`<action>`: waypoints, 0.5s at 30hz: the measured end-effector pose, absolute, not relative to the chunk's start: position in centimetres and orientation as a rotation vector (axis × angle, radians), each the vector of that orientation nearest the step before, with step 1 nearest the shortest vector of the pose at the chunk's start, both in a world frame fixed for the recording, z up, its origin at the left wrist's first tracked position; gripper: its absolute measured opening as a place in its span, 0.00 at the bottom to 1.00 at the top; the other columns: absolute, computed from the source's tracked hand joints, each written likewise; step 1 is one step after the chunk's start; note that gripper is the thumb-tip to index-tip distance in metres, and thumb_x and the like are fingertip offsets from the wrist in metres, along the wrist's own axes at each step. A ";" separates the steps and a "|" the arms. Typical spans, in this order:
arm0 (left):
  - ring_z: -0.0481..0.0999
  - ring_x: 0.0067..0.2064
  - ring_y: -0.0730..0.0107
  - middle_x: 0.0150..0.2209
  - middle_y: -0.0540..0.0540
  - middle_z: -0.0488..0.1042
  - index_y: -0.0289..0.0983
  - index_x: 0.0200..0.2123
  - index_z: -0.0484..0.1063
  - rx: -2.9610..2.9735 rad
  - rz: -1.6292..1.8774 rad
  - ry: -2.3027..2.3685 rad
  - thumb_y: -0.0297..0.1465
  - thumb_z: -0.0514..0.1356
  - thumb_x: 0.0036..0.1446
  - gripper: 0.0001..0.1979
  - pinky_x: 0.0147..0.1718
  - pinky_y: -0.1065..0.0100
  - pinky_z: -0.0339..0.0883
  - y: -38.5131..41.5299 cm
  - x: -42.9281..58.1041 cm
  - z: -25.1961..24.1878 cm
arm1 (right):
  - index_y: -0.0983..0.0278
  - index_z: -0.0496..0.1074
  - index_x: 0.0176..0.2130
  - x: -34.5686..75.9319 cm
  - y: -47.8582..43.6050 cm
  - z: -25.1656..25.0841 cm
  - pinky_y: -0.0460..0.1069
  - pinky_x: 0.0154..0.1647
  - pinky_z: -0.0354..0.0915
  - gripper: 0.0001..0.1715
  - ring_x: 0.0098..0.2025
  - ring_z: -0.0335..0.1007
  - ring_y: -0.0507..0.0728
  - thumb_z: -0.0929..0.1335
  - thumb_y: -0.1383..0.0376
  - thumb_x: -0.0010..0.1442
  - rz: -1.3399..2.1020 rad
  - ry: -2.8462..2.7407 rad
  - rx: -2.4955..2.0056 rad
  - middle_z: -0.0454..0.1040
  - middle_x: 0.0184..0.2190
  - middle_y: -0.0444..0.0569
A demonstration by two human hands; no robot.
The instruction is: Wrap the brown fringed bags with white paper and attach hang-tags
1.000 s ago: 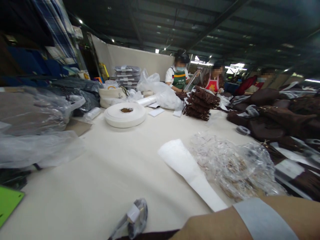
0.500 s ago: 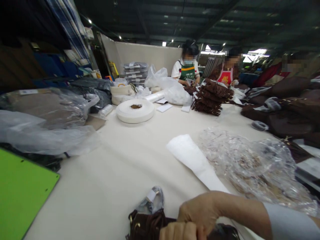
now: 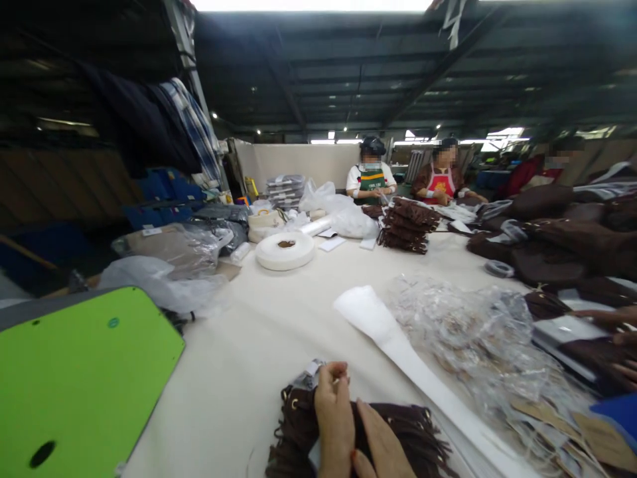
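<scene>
A dark brown fringed bag (image 3: 413, 425) with gold-coloured eyelets lies on the white table in front of me. Grey wrapping with a white tag (image 3: 308, 375) sticks out past its far left edge. My left hand (image 3: 334, 415) reaches across the bag, its fingers curled together near that wrapping; what they pinch, if anything, is too small to make out. Flat on the brown material rests my right hand (image 3: 382, 443), fingers stretched out and the thumb apart. Both hands partly cover the bag.
A white strip of sheet (image 3: 398, 338) runs along my right beside crumpled clear plastic bags (image 3: 458, 325). On the left stands a green board (image 3: 89, 372). Farther back are a white roll (image 3: 285, 255) and stacked brown fringed pieces (image 3: 408, 226). Co-workers (image 3: 371, 176) stand beyond; another person's hand (image 3: 624, 338) shows at right.
The view has tilted up and shifted left. My right hand has gone from a fist over the bag to lying flat on it; my left hand has moved to the bag's far edge.
</scene>
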State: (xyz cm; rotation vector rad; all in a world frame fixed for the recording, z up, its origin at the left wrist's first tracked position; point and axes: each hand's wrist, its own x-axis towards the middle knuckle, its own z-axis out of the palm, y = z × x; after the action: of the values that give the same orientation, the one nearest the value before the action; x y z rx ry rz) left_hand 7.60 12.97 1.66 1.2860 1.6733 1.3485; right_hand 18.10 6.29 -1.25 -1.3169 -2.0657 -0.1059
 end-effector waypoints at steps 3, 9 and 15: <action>0.75 0.40 0.68 0.41 0.41 0.74 0.34 0.40 0.65 1.220 1.287 1.787 0.31 0.46 0.58 0.12 0.39 0.69 0.68 14.3 3.8 4.4 | 0.67 0.55 0.61 17.8 6.5 -1.7 0.51 0.45 0.70 0.34 0.48 0.70 0.61 0.64 0.60 0.59 -0.389 -2.172 -1.194 0.73 0.49 0.54; 0.75 0.38 0.60 0.32 0.41 0.76 0.35 0.31 0.70 1.476 0.750 2.032 0.29 0.60 0.47 0.05 0.38 0.65 0.65 16.3 0.0 6.9 | 0.66 0.69 0.49 17.7 6.3 -0.4 0.51 0.46 0.69 0.21 0.48 0.70 0.60 0.66 0.59 0.58 -0.498 -2.161 -1.161 0.74 0.46 0.52; 0.75 0.40 0.57 0.35 0.38 0.76 0.35 0.29 0.72 1.635 0.327 2.172 0.28 0.58 0.49 0.04 0.36 0.65 0.65 16.1 0.2 6.8 | 0.67 0.69 0.48 17.4 6.0 0.3 0.52 0.46 0.68 0.20 0.48 0.69 0.60 0.66 0.64 0.55 -0.466 -2.140 -1.159 0.75 0.45 0.52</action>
State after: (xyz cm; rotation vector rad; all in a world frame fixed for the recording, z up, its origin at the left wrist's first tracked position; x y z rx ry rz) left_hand 0.24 16.13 6.78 1.6348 2.1716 0.3274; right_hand 17.42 5.95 0.34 -1.1590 -2.1402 -0.4660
